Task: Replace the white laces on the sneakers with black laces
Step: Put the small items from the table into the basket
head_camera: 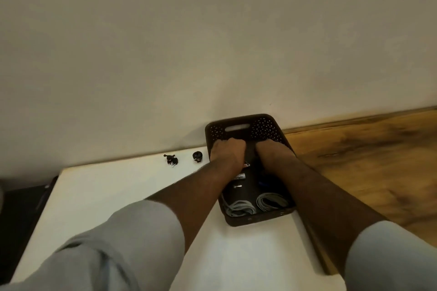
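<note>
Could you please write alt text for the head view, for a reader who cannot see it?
Both hands, left and right, reach into a dark perforated basket on a white table against a wall; what they hold is hidden. Two bundles of pale laces lie at the basket's near end, and two small black objects sit on the table to its left.

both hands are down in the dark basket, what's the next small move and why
Probably lift whatever the hands grip out onto the white table. The left hand and right hand are curled deep in the far end of the dark perforated plastic basket, their fingers hidden. Grey coiled laces lie untouched at the near end, and no sneakers are visible.
</note>
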Demonstrator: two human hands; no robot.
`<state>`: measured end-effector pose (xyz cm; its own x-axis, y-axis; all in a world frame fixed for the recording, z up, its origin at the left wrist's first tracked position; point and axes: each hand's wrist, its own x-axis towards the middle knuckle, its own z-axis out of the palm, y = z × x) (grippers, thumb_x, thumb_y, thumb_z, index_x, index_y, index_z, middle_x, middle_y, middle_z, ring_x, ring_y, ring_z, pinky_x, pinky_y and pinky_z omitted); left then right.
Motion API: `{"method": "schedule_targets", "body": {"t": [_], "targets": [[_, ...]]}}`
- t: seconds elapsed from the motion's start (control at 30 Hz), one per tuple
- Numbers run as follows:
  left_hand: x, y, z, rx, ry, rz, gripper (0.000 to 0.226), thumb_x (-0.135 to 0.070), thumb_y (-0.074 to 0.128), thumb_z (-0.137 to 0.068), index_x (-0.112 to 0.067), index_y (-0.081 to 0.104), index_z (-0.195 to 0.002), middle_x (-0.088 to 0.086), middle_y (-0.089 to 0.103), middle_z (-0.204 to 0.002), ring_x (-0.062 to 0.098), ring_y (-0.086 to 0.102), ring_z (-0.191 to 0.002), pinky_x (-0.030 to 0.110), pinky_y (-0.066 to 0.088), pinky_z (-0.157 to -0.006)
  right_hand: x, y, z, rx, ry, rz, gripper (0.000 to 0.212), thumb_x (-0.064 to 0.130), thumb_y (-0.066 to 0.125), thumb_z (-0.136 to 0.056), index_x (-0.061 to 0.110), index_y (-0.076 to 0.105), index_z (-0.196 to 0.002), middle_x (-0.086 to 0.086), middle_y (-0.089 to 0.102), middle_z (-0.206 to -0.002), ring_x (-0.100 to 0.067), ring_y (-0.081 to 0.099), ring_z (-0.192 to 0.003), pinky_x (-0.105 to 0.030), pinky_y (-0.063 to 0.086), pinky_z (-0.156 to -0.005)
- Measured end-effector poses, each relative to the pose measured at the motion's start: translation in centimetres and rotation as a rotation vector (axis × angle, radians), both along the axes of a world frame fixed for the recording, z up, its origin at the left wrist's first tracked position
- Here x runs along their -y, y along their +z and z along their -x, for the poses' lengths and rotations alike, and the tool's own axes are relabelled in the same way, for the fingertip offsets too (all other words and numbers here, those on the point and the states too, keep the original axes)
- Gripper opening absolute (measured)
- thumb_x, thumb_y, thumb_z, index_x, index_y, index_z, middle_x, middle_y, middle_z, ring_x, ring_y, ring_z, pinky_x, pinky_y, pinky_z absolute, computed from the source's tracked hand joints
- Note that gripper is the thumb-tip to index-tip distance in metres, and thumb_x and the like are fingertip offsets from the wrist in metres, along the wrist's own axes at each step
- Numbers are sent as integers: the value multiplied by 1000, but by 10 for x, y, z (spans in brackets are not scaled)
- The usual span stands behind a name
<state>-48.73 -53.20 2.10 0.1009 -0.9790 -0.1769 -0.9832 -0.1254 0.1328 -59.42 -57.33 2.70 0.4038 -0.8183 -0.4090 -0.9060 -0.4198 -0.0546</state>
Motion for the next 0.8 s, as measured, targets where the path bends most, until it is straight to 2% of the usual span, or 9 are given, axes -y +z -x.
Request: {"method": "schedule_targets", "body": {"t": [0.07, 0.13, 0.23, 0.3, 0.4, 0.47, 0.57, 0.7, 0.8], "targets": [[-18, 12, -18, -181, 86, 196, 19, -14, 58, -89, -15, 69, -105, 7, 69, -106, 26, 64, -101, 35, 49, -89, -4, 10, 0, 141, -23, 112, 31, 9, 54, -92, 15, 59, -122, -10, 59, -125, -28, 57, -113, -40, 48, -95], [-44, 21, -53, -327, 194, 387, 16, -17, 64, -87, -18, 74, -100, 4, 72, -100, 24, 65, -95, 36, 51, -86, -15, 20, -11, 374, -10, 178, 31, 11, 53, -92, 18, 64, -120, -7, 63, -121, -25, 59, -112, -38, 47, -97], [-74, 11, -116, -337, 361, 398, 16, -17, 66, -88, -15, 73, -103, 3, 71, -104, 22, 64, -99, 34, 49, -86, -35, 30, -47, 571, 148, 190, 26, 13, 55, -92, 16, 69, -114, -5, 68, -114, -21, 61, -106, -33, 47, -95], [-83, -7, -150, -276, 396, 280, 28, -19, 66, -89, -18, 67, -118, 1, 65, -118, 20, 58, -111, 32, 44, -91, -45, 28, -80, 503, 313, 216, 27, 11, 54, -91, 15, 69, -113, -7, 67, -112, -25, 59, -107, -36, 47, -93], [-80, -31, -171, -211, 275, 112, 43, -24, 63, -91, -22, 55, -133, -1, 54, -130, 19, 50, -121, 30, 40, -94, -50, 16, -123, 143, 597, 400, 29, 8, 48, -91, 15, 63, -115, -7, 64, -113, -27, 53, -112, -38, 39, -97], [-71, -38, -175, -136, 224, 54, 35, -26, 61, -91, -19, 60, -126, 2, 59, -123, 23, 55, -116, 34, 45, -90, -48, 10, -142, -100, 714, 491, 26, 11, 48, -93, 15, 61, -115, -5, 63, -117, -26, 48, -117, -39, 33, -100], [-60, -42, -175, -65, 193, 75, 24, -33, 60, -91, -14, 66, -105, 7, 64, -105, 28, 62, -98, 33, 48, -76, -40, -1, -157, -301, 742, 529, 23, 20, 52, -94, 18, 62, -115, -1, 63, -120, -24, 45, -121, -41, 25, -104], [-58, -47, -177, -77, 181, 85, 19, -27, 58, -92, -9, 61, -96, 12, 62, -103, 32, 60, -92, 32, 39, -67, -33, -13, -163, -351, 716, 512, 23, 18, 50, -93, 20, 62, -112, 0, 64, -117, -24, 48, -117, -41, 24, -104], [-62, -40, -174, -167, 212, 108, 19, -26, 61, -89, -7, 61, -91, 12, 62, -94, 33, 61, -86, 31, 39, -62, -34, -5, -156, -201, 680, 481, 21, 19, 50, -92, 22, 63, -108, 0, 64, -108, -23, 50, -111, -41, 28, -97]]}}
